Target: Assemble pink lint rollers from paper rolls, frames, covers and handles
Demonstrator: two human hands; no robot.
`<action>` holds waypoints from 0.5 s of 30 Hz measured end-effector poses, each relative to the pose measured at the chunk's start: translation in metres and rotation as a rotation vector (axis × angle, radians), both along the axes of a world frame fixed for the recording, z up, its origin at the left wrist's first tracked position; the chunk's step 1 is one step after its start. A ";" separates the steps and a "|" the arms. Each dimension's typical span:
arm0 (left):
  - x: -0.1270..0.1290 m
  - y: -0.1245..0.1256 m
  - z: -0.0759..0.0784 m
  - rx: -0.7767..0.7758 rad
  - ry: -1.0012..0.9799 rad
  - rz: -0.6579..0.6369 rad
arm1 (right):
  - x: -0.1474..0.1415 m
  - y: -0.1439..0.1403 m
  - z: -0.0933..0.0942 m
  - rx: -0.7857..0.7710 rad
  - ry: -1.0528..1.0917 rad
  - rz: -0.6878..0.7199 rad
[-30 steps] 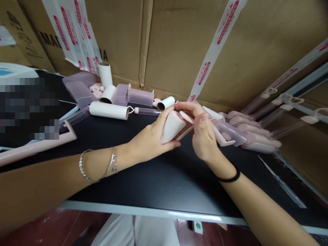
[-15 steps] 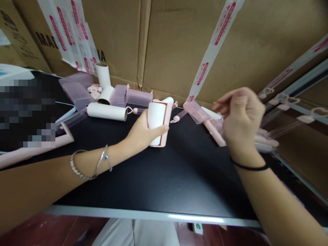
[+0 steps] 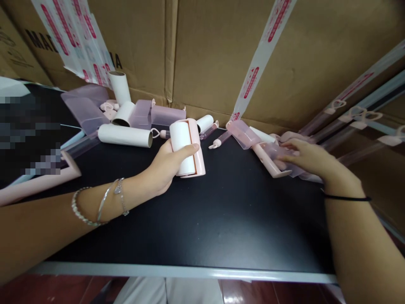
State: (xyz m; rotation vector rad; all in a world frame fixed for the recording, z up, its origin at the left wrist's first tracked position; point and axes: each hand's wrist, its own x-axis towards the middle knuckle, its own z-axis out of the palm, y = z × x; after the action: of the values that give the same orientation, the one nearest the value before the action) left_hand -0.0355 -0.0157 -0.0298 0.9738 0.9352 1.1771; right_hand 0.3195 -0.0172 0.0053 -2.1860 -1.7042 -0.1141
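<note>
My left hand (image 3: 166,164) grips a white paper roll set in a pale pink holder (image 3: 187,147), standing upright on the black table (image 3: 196,219). My right hand (image 3: 308,158) lies flat at the right on a heap of pink holder parts and clear lilac covers (image 3: 275,154), fingers resting on them; whether it grips one I cannot tell. Between the hands lies a clear lilac cover (image 3: 243,133) and a thin handle with a heart-shaped end (image 3: 221,139).
More white rolls (image 3: 125,135), one upright (image 3: 119,86), and lilac covers (image 3: 167,115) lie at the back left. Cardboard boxes (image 3: 215,55) with printed tape wall the back. Long clear handles (image 3: 357,118) lean at the right. A blurred area covers the left.
My left hand turned the roll upright and set it on the table. My right hand let go of it, swung right and came down on the heap of parts.
</note>
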 end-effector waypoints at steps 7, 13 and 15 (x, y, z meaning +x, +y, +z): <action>0.000 -0.002 0.001 -0.001 -0.020 -0.010 | -0.002 -0.003 0.003 -0.041 -0.147 -0.056; 0.003 -0.001 0.000 -0.061 -0.259 -0.014 | -0.083 -0.025 0.018 0.441 0.541 0.162; 0.003 0.001 0.002 -0.015 -0.336 -0.023 | -0.117 -0.035 0.013 0.152 0.998 0.291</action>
State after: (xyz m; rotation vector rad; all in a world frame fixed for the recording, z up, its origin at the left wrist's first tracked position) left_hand -0.0328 -0.0152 -0.0276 0.7434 0.6615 1.2652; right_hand 0.2020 -0.0518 0.0183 -1.4274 -1.3020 0.7609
